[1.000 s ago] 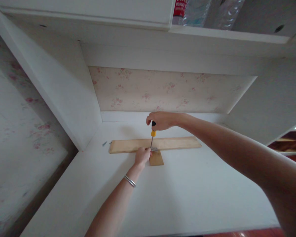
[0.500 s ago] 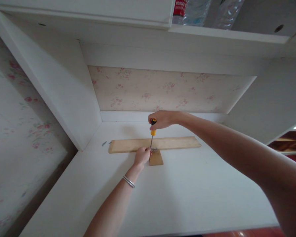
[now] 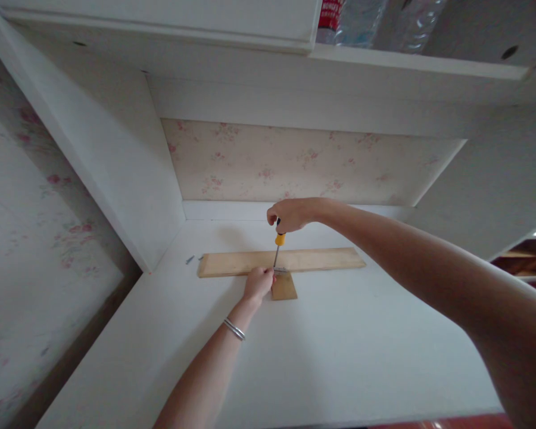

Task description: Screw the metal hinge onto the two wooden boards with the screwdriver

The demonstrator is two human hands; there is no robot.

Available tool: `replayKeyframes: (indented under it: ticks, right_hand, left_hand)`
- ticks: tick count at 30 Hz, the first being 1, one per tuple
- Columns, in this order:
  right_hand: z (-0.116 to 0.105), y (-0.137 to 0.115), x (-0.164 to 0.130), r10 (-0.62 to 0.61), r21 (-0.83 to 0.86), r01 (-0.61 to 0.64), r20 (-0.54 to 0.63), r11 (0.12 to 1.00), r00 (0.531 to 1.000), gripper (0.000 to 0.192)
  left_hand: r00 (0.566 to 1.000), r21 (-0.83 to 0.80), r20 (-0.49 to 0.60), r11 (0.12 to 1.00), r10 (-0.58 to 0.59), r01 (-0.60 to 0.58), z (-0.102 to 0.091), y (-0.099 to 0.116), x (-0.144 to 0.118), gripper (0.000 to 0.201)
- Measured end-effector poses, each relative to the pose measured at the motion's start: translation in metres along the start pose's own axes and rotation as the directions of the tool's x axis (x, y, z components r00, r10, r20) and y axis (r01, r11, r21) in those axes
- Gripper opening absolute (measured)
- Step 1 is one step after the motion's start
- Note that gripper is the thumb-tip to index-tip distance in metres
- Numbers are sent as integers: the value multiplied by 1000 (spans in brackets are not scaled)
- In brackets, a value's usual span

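Observation:
My right hand (image 3: 290, 214) is closed round the handle of a yellow-and-black screwdriver (image 3: 279, 239), whose shaft points down. Its tip meets a small metal piece (image 3: 280, 270) where a long wooden board (image 3: 321, 260) and a short wooden block (image 3: 284, 287) come together. The block sits at the near side of the board's middle. My left hand (image 3: 259, 282), with silver bangles at the wrist, is pinched right beside the tip; what its fingers grip is too small to make out. A bit of red shows at those fingertips.
Screws (image 3: 190, 260) lie left of the board on the white desk surface (image 3: 259, 369). White side panels (image 3: 89, 137) rise left and right. Overhead, a shelf (image 3: 411, 64) holds plastic bottles (image 3: 360, 24). Floral wallpaper (image 3: 268, 161) shows behind.
My right hand has shifted its fingers on the screwdriver handle, the index finger lifting a little. The left hand, board and block stay in place; the view moved slightly.

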State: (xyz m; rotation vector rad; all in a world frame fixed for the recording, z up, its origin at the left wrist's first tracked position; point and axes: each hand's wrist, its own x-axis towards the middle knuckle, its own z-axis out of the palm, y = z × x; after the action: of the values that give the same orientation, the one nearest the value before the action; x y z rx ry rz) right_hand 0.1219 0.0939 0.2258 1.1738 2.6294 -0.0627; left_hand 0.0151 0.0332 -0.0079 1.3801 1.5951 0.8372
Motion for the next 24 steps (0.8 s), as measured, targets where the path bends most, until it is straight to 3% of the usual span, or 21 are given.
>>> replayKeyframes:
  ticks: [2, 7, 12, 17, 21, 24]
  right_hand:
    - [-2, -1, 0, -48, 7, 49, -22, 999, 999, 34]
    - [-4, -4, 1, 136, 54, -141, 77, 989, 988, 33]
    - [-5, -1, 2, -27, 10, 27, 7, 1000, 1000, 43]
    - [-5, -1, 2, 130, 60, -138, 115, 989, 985, 43]
    - [0, 2, 4, -36, 4, 36, 20, 999, 999, 23]
    - [0, 2, 3, -80, 8, 80, -26, 997, 996, 33]
  left_hand:
    - [1000, -12, 9, 1000, 5, -5, 1, -2, 1, 35]
    - [1000, -24, 8, 1000, 3, -3, 2, -4, 3, 34]
    - [1000, -18, 9, 1000, -3, 3, 2, -4, 3, 34]
    - [1000, -29, 18, 999, -20, 21, 1, -2, 1, 34]
    - [1000, 10, 9, 1000, -19, 19, -2, 1, -2, 36]
    - [999, 37, 5, 999, -33, 33, -2, 2, -2, 36]
